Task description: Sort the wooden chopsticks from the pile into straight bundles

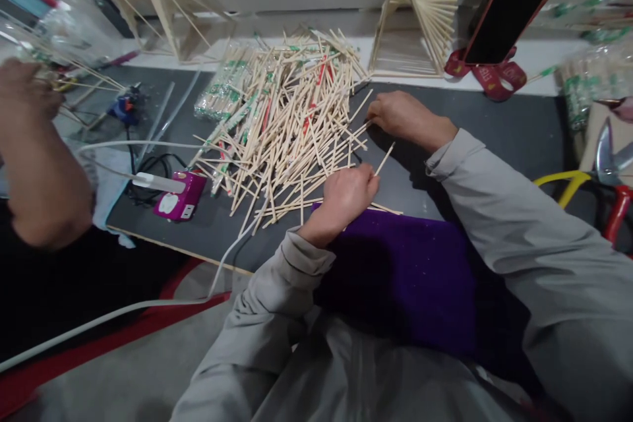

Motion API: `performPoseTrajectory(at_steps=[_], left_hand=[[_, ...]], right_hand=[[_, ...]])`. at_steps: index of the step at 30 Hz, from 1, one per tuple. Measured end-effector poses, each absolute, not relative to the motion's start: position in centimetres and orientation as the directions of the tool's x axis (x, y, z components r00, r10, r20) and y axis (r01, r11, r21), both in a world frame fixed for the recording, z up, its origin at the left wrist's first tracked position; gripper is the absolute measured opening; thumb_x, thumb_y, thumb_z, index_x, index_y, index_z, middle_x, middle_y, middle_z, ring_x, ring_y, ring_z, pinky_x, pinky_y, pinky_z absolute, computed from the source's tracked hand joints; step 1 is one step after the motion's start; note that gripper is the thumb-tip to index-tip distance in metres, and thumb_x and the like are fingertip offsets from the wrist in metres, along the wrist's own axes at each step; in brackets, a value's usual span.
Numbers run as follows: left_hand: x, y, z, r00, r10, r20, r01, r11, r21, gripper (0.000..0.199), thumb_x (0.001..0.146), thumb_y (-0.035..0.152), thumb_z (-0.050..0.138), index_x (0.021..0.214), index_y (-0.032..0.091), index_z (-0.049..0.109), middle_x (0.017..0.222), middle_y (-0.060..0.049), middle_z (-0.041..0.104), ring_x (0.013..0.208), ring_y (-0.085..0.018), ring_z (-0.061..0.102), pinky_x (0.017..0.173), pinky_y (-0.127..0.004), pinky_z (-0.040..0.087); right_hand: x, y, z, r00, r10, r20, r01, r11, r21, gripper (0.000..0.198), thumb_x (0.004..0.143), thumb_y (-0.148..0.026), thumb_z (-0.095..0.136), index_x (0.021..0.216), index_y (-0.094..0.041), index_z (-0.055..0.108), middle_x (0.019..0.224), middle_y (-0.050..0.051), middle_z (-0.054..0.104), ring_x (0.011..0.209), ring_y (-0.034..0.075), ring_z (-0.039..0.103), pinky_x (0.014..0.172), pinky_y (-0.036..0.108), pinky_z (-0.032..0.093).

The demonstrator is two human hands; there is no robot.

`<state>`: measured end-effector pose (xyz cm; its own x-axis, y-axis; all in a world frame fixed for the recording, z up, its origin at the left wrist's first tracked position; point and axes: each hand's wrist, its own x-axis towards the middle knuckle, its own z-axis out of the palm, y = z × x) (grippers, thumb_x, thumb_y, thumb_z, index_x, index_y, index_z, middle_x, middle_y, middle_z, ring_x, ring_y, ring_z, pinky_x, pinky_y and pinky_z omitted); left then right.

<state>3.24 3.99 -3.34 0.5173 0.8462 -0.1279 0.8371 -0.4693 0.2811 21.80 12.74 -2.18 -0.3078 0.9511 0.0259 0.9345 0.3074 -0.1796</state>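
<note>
- Head view, the work: loose sticks (291, 135) lie in a jumbled heap on the dark surface (524, 135), in front of the person and a little to the left.
- Left hand (346, 201): closed at the near right edge of the heap, seemingly gripping a stick (385, 158) that juts out between thumb and fingers, up and to the right.
- Right hand (403, 120): fingers curled in at the heap's right edge, beside stick ends; I cannot tell whether they pinch one.
- Step in hand, as I judge it: singling out sticks from the heap, by hand.
- The next move would call for a fingertip pinch on one stick, drawn clear along its length, since the crossed pieces could drag neighbours along.
- Around: purple cloth (430, 277) below the left hand, a fanned stick frame (425, 20) behind the heap, cutters (607, 158) far right, a co-worker's hand (30, 89), blurred, far left.
</note>
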Motion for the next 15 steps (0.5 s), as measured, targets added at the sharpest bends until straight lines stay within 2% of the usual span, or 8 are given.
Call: performPoseTrajectory(at_steps=[3, 5, 8, 10, 12, 14, 15], left_hand=[[2.8, 4.5, -3.4, 0.452, 0.885, -0.11, 0.873, -0.415, 0.255, 0.033, 0.097, 0.038, 0.043, 0.098, 0.018, 0.069, 0.082, -0.012, 0.07, 0.075, -0.024, 0.065, 0.064, -0.03, 0.037], [2.2, 5.3, -3.4, 0.381, 0.921, -0.078, 0.905, -0.354, 0.236, 0.032, 0.096, 0.037, 0.044, 0.097, 0.017, 0.069, 0.08, -0.013, 0.07, 0.074, -0.024, 0.064, 0.063, -0.03, 0.036], [1.3, 6.5, -3.2, 0.287, 0.958, -0.004, 0.917, -0.273, 0.29, 0.028, 0.095, 0.035, 0.048, 0.092, 0.015, 0.067, 0.078, -0.013, 0.068, 0.073, -0.022, 0.063, 0.063, -0.03, 0.036], [1.0, 6.9, -3.0, 0.264, 0.964, 0.03, 0.868, -0.251, 0.429, 0.022, 0.093, 0.032, 0.051, 0.084, 0.016, 0.064, 0.074, -0.01, 0.067, 0.07, -0.019, 0.06, 0.064, -0.029, 0.037], [1.1, 6.8, -2.7, 0.269, 0.963, 0.005, 0.707, -0.201, 0.678, 0.019, 0.092, 0.031, 0.054, 0.079, 0.018, 0.059, 0.067, -0.005, 0.064, 0.061, -0.014, 0.056, 0.06, -0.026, 0.037], [1.5, 6.4, -2.4, 0.279, 0.959, -0.051, 0.419, -0.074, 0.905, 0.017, 0.091, 0.033, 0.058, 0.08, 0.02, 0.056, 0.062, 0.0, 0.061, 0.051, -0.009, 0.05, 0.053, -0.023, 0.036], [1.8, 6.3, -2.3, 0.27, 0.96, -0.069, 0.265, -0.005, 0.964, 0.017, 0.09, 0.034, 0.06, 0.081, 0.02, 0.056, 0.062, 0.002, 0.061, 0.047, -0.008, 0.047, 0.049, -0.021, 0.034]], right_hand=[[23.4, 12.2, -1.2, -0.261, 0.964, 0.055, 0.936, 0.267, -0.232, 0.021, 0.087, -0.009, 0.057, 0.095, -0.012, 0.077, 0.094, 0.013, 0.072, 0.091, 0.025, 0.064, 0.077, 0.032, 0.043], [24.6, 11.5, -0.3, -0.197, 0.979, 0.058, 0.933, 0.205, -0.295, 0.018, 0.085, -0.007, 0.06, 0.089, -0.013, 0.076, 0.08, 0.009, 0.07, 0.081, 0.021, 0.064, 0.072, 0.03, 0.043], [25.8, 9.5, 0.7, -0.056, 0.998, -0.03, 0.866, 0.033, -0.498, 0.013, 0.084, -0.008, 0.062, 0.081, -0.014, 0.074, 0.059, 0.003, 0.061, 0.058, 0.014, 0.056, 0.058, 0.027, 0.04], [25.8, 7.9, 0.9, 0.002, 0.991, -0.137, 0.694, -0.1, -0.713, 0.01, 0.084, -0.01, 0.064, 0.078, -0.014, 0.071, 0.058, 0.002, 0.06, 0.05, 0.011, 0.052, 0.049, 0.024, 0.037], [25.1, 6.2, 0.7, -0.009, 0.974, -0.227, 0.459, -0.197, -0.866, 0.009, 0.085, -0.013, 0.066, 0.077, -0.015, 0.07, 0.063, 0.003, 0.062, 0.048, 0.009, 0.052, 0.043, 0.022, 0.036], [24.0, 4.8, 0.4, -0.052, 0.957, -0.285, 0.284, -0.259, -0.923, 0.008, 0.085, -0.015, 0.068, 0.078, -0.016, 0.071, 0.065, 0.003, 0.063, 0.048, 0.009, 0.052, 0.042, 0.021, 0.038], [23.4, 4.2, 0.2, -0.076, 0.947, -0.312, 0.231, -0.287, -0.93, 0.008, 0.085, -0.016, 0.068, 0.078, -0.016, 0.071, 0.065, 0.003, 0.063, 0.049, 0.008, 0.052, 0.042, 0.021, 0.04]])
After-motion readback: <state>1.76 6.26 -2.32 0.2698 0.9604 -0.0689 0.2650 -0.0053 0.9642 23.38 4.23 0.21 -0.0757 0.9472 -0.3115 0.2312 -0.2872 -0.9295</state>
